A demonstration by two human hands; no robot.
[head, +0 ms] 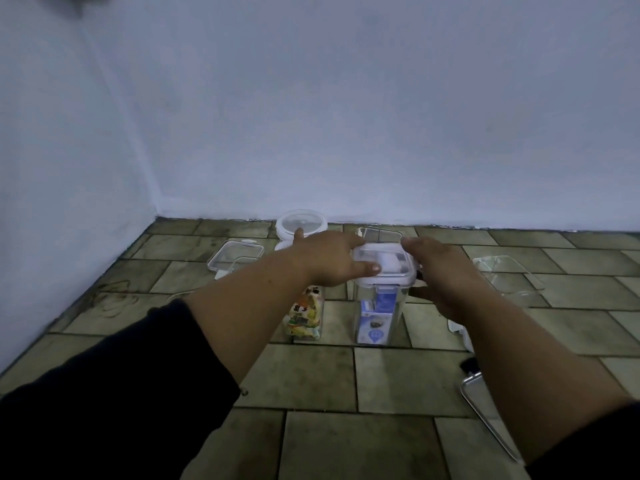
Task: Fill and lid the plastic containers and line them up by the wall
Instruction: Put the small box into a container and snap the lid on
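A tall clear container [377, 317] with blue packets inside stands on the tiled floor at the centre. Its white-rimmed lid [384, 265] lies on top. My left hand [329, 259] grips the lid's left edge, thumb on top. My right hand [440, 268] holds the lid's right side, fingers down along the container. Just left of it stands another tall clear container [306, 317] with yellow and orange packets, its top hidden under my left wrist. A round lidded container [300, 223] sits by the wall behind my left hand.
A flat clear rectangular box [233, 256] rests to the left, a clear open tray [509, 275] to the right. Another clear container [379, 233] shows behind the lid. A metal-edged object [485, 414] lies at the lower right. Walls meet in a corner at the left.
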